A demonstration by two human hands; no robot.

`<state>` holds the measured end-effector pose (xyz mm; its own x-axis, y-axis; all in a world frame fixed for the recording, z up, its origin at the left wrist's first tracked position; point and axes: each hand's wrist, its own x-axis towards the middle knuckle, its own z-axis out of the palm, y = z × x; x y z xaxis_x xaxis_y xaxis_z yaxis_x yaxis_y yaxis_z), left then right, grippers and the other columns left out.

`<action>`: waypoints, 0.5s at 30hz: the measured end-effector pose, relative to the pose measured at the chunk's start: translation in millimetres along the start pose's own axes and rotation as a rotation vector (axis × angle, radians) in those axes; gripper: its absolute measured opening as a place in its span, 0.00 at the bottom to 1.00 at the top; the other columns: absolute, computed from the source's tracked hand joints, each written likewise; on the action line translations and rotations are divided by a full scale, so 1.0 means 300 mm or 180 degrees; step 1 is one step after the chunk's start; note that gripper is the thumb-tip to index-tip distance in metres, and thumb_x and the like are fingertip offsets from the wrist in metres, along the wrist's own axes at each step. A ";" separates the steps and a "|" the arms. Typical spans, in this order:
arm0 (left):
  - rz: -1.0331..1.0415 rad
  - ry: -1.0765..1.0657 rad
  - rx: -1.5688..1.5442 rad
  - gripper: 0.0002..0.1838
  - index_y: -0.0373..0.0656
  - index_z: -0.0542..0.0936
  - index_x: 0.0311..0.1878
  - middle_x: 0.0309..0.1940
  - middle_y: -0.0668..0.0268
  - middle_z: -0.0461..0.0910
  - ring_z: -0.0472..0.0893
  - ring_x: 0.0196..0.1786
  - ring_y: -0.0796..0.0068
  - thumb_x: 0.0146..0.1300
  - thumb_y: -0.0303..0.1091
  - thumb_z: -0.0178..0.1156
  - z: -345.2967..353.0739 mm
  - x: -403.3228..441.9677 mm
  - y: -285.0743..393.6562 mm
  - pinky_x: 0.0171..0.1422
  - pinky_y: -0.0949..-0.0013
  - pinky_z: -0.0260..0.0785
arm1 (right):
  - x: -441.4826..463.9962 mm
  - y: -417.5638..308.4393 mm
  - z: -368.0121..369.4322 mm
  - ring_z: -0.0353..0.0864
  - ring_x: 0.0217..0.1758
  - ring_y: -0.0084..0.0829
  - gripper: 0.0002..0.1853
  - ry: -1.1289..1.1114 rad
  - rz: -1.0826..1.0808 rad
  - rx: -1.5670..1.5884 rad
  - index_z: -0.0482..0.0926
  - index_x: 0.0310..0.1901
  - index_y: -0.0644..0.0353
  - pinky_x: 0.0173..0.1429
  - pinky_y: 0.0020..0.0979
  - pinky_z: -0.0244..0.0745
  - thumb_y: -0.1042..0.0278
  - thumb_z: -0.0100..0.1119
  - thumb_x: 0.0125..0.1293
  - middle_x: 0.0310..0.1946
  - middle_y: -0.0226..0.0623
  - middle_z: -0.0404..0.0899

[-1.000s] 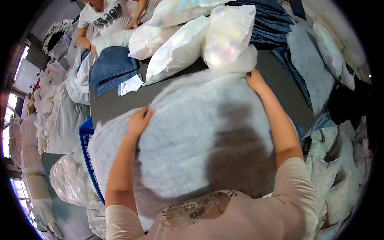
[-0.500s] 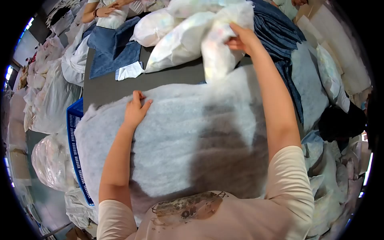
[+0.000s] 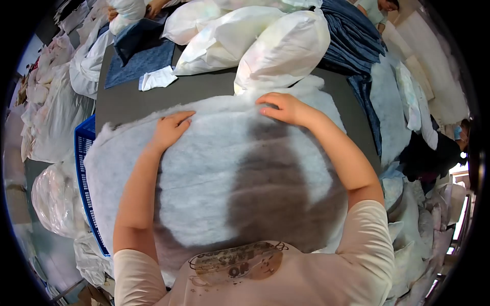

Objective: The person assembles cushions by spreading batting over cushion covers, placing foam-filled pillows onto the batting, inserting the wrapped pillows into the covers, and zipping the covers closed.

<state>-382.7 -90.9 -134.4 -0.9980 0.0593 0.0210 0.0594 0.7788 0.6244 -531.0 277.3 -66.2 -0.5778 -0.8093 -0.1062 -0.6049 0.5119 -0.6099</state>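
A wide sheet of fluffy white wadding (image 3: 199, 173) lies over the near part of the dark table (image 3: 127, 104), with a shadow across its middle and right. My left hand (image 3: 172, 128) rests on the wadding near its far edge, fingers apart and nothing held. Further right, my right hand (image 3: 284, 108) touches the same far edge, with its fingers bent and a gap between thumb and fingers. Just beyond that hand lies a stuffed white pillow (image 3: 286, 48), its near end against the wadding.
More white pillows (image 3: 224, 38) and a stack of blue fabric (image 3: 349, 35) lie at the back. A blue basket (image 3: 84, 178) stands at the left. Co-workers' hands (image 3: 155, 7) hold a white bundle over blue cloth (image 3: 140, 61). Another person (image 3: 376, 10) is back right.
My right hand has let go of the white pillow and moved left and nearer, onto the wadding's edge. The pillow now lies tilted to the right. My left hand's fingers have spread flatter.
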 end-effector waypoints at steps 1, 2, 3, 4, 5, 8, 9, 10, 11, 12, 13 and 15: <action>-0.0058 -0.0135 0.0006 0.20 0.54 0.80 0.63 0.60 0.64 0.81 0.78 0.62 0.63 0.70 0.43 0.55 -0.008 0.001 0.007 0.69 0.66 0.64 | 0.000 0.057 0.046 0.77 0.63 0.38 0.25 0.0058 -0.0085 -0.0453 0.80 0.57 0.56 0.65 0.37 0.69 0.45 0.55 0.70 0.60 0.40 0.79; -0.0109 -0.0262 0.0032 0.20 0.53 0.79 0.64 0.63 0.63 0.79 0.77 0.65 0.61 0.71 0.41 0.55 -0.019 0.008 0.009 0.71 0.67 0.64 | 0.003 0.115 0.066 0.76 0.63 0.40 0.26 0.0133 0.0030 -0.0855 0.80 0.58 0.56 0.66 0.38 0.69 0.43 0.52 0.71 0.61 0.41 0.78; -0.0179 -0.0387 -0.0052 0.22 0.55 0.77 0.66 0.64 0.63 0.78 0.76 0.66 0.61 0.71 0.45 0.54 -0.030 0.017 0.013 0.72 0.66 0.62 | 0.008 0.183 0.064 0.76 0.64 0.43 0.28 0.0211 0.0140 -0.1255 0.79 0.59 0.55 0.67 0.38 0.68 0.42 0.49 0.72 0.62 0.42 0.77; -0.0260 -0.0504 -0.0136 0.23 0.57 0.76 0.67 0.65 0.63 0.77 0.75 0.67 0.60 0.71 0.49 0.53 -0.042 0.025 0.015 0.73 0.64 0.61 | 0.023 0.230 0.045 0.75 0.65 0.45 0.29 0.0284 0.0243 -0.1654 0.79 0.60 0.55 0.68 0.38 0.67 0.40 0.45 0.73 0.63 0.43 0.77; -0.0353 -0.0628 -0.0222 0.25 0.59 0.75 0.68 0.66 0.63 0.76 0.74 0.67 0.60 0.71 0.52 0.52 -0.053 0.027 0.013 0.74 0.63 0.59 | 0.044 0.244 0.016 0.75 0.65 0.47 0.31 0.0292 0.0428 -0.1414 0.79 0.61 0.54 0.70 0.37 0.64 0.37 0.41 0.74 0.63 0.44 0.77; -0.0501 -0.0887 -0.0425 0.31 0.53 0.73 0.70 0.68 0.58 0.73 0.74 0.68 0.56 0.67 0.57 0.55 -0.064 0.067 -0.015 0.73 0.63 0.62 | 0.122 0.253 -0.045 0.74 0.65 0.48 0.31 -0.0249 0.1210 -0.0601 0.80 0.60 0.58 0.70 0.37 0.64 0.38 0.47 0.73 0.63 0.48 0.76; -0.0645 -0.0920 -0.0351 0.32 0.49 0.73 0.69 0.67 0.55 0.74 0.74 0.68 0.56 0.67 0.55 0.57 -0.070 0.078 -0.017 0.72 0.63 0.62 | 0.137 0.262 -0.049 0.75 0.64 0.48 0.33 -0.0341 0.1100 -0.0554 0.81 0.59 0.58 0.70 0.37 0.65 0.35 0.48 0.70 0.62 0.49 0.77; -0.0788 -0.0944 -0.0277 0.33 0.44 0.73 0.69 0.66 0.53 0.74 0.73 0.68 0.57 0.66 0.54 0.59 -0.078 0.091 -0.020 0.71 0.64 0.63 | 0.142 0.270 -0.054 0.75 0.64 0.48 0.34 -0.0366 0.1034 -0.0713 0.81 0.59 0.58 0.70 0.37 0.65 0.33 0.49 0.69 0.61 0.49 0.78; -0.0942 -0.0973 -0.0209 0.34 0.40 0.73 0.68 0.66 0.51 0.74 0.73 0.68 0.57 0.66 0.53 0.61 -0.085 0.097 -0.016 0.71 0.64 0.63 | 0.135 0.250 -0.058 0.75 0.64 0.48 0.36 -0.0404 0.0968 -0.0870 0.81 0.59 0.58 0.70 0.37 0.65 0.32 0.51 0.68 0.60 0.50 0.78; -0.1033 -0.1053 -0.0379 0.35 0.38 0.74 0.67 0.63 0.51 0.76 0.75 0.64 0.59 0.64 0.53 0.63 -0.090 0.103 -0.011 0.67 0.64 0.66 | 0.127 0.234 -0.053 0.75 0.64 0.47 0.37 -0.0453 0.0898 -0.1031 0.81 0.59 0.58 0.69 0.37 0.66 0.31 0.52 0.66 0.59 0.50 0.79; -0.1126 -0.1132 -0.0557 0.36 0.36 0.75 0.65 0.60 0.50 0.78 0.78 0.60 0.60 0.62 0.54 0.65 -0.095 0.108 -0.003 0.64 0.65 0.68 | 0.114 0.233 -0.043 0.76 0.63 0.48 0.37 -0.0318 0.0818 -0.0979 0.81 0.58 0.58 0.68 0.38 0.67 0.30 0.53 0.65 0.57 0.50 0.80; -0.1212 -0.1202 -0.0740 0.38 0.34 0.77 0.62 0.53 0.49 0.81 0.81 0.53 0.61 0.58 0.56 0.67 -0.105 0.104 0.025 0.58 0.65 0.71 | 0.069 0.216 -0.026 0.78 0.60 0.48 0.39 -0.0045 0.0657 -0.0874 0.81 0.58 0.59 0.64 0.39 0.70 0.29 0.56 0.62 0.53 0.50 0.82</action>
<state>-414.1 -102.7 -104.5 -0.8691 0.0537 -0.4916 -0.3507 0.6339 0.6893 -586.4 296.1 -101.9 -0.6969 -0.6834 -0.2174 -0.6021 0.7223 -0.3403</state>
